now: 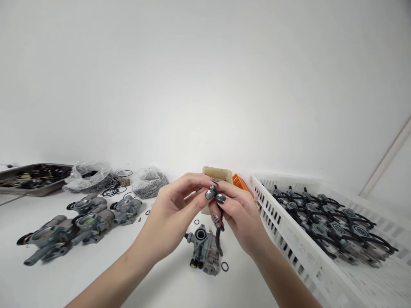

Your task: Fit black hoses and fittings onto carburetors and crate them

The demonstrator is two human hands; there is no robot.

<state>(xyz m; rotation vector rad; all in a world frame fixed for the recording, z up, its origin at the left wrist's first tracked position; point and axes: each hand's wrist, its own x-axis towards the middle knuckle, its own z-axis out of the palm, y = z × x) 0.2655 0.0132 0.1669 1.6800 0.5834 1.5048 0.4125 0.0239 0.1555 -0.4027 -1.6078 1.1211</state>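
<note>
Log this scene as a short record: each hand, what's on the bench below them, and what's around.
Left hand: fingers against the right hand's; anything held is hidden
Right hand: fingers gripping a black rubber hose
Below hands: carburetor, rubber O-ring
Right side: white plastic crate of carburetors
Left side: carburetor row, metal tray, plastic bag of small parts

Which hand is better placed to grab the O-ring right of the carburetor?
Probably the right hand: it sits on that side of the carburetor, closer to the O-ring. The left hand would have to reach across. Both are together above the carburetor.
</note>
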